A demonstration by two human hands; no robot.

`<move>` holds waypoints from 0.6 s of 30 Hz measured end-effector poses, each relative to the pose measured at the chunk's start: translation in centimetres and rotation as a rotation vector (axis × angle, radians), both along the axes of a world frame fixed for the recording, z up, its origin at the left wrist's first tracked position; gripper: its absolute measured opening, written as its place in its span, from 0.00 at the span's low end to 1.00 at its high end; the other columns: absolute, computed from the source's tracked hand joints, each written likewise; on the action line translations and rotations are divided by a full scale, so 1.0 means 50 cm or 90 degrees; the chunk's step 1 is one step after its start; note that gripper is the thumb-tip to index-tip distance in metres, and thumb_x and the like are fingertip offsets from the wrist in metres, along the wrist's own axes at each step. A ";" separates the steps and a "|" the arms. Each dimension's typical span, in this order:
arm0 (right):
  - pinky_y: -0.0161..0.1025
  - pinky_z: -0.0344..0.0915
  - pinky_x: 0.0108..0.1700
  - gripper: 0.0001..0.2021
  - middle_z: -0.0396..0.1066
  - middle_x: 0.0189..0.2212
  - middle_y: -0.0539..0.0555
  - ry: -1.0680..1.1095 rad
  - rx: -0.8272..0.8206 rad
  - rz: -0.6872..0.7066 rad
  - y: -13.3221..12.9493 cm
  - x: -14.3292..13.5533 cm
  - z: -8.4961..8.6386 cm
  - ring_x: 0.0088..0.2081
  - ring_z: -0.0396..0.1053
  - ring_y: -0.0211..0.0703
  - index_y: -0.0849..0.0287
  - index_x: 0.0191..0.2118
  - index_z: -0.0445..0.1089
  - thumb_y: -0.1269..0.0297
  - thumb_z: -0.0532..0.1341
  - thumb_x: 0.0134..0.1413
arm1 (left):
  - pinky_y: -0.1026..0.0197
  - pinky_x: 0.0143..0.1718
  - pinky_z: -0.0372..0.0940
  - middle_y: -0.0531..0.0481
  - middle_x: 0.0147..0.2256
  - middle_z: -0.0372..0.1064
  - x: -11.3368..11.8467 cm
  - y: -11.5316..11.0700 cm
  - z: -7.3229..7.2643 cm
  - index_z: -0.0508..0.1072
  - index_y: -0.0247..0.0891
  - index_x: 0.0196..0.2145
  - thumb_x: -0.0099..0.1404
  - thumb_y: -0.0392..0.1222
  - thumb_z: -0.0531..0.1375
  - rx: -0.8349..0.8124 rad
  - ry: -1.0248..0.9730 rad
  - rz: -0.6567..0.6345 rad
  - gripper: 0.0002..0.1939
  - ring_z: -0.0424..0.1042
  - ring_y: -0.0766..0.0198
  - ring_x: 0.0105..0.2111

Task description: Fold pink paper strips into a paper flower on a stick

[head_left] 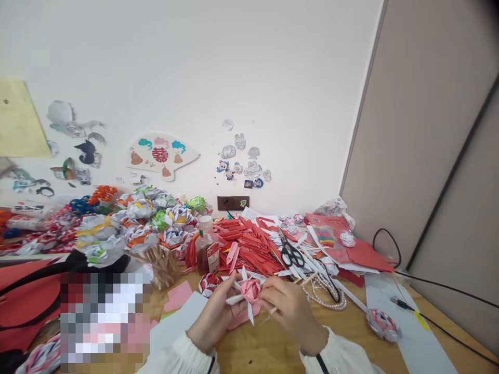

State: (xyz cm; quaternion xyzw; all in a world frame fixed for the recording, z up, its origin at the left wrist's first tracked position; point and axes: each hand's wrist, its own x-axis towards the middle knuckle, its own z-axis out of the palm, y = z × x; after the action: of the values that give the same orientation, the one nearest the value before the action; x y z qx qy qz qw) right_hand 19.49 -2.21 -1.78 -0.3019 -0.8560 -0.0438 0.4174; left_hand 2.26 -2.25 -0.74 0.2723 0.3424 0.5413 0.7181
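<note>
A pink paper flower (250, 291) with pointed white paper strips around its centre sits between my two hands, just above the table. My left hand (216, 311) grips it from the left side, fingers behind the white strips. Against the flower's right edge, the fingers of my right hand (286, 306) are pinched together, and a thin wooden stick (272, 312) shows among them. Just beyond my left hand lies a red and white paper flower (209, 284). A pink sheet (244, 316) is partly hidden below the held flower.
Folded red paper strips (249, 244) are heaped behind my hands, with black scissors (291, 253) and a bottle (207, 249) beside them. Finished paper flowers (142, 228) crowd the left. On the right are a pearl string (331, 298), a cable (440, 328) and another paper flower (383, 324).
</note>
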 end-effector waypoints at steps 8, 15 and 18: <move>0.34 0.57 0.31 0.16 0.69 0.31 0.53 -0.036 0.044 0.014 -0.002 -0.007 0.002 0.31 0.66 0.38 0.59 0.34 0.69 0.63 0.45 0.62 | 0.64 0.31 0.67 0.51 0.26 0.70 0.005 0.000 -0.004 0.68 0.35 0.29 0.53 0.46 0.62 -0.011 0.005 -0.032 0.12 0.70 0.67 0.25; 0.34 0.57 0.32 0.13 0.68 0.30 0.52 -0.015 -0.032 0.008 -0.004 -0.009 -0.001 0.31 0.65 0.37 0.58 0.31 0.69 0.64 0.50 0.60 | 0.64 0.28 0.67 0.51 0.24 0.69 0.007 -0.001 -0.014 0.69 0.35 0.30 0.54 0.45 0.62 0.020 0.007 -0.035 0.11 0.71 0.66 0.25; 0.33 0.55 0.32 0.09 0.68 0.29 0.50 -0.007 -0.065 0.004 -0.005 -0.010 -0.006 0.30 0.64 0.37 0.58 0.28 0.68 0.65 0.54 0.57 | 0.63 0.27 0.68 0.53 0.22 0.68 0.007 0.002 -0.027 0.69 0.36 0.32 0.55 0.48 0.60 0.030 0.013 -0.049 0.12 0.71 0.65 0.24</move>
State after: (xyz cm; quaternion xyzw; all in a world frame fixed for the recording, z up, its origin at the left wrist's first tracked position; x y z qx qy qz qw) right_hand 18.97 -2.44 -2.07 -0.3200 -0.8603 -0.0001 0.3969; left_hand 2.59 -2.15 -2.07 0.3074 0.3261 0.5182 0.7285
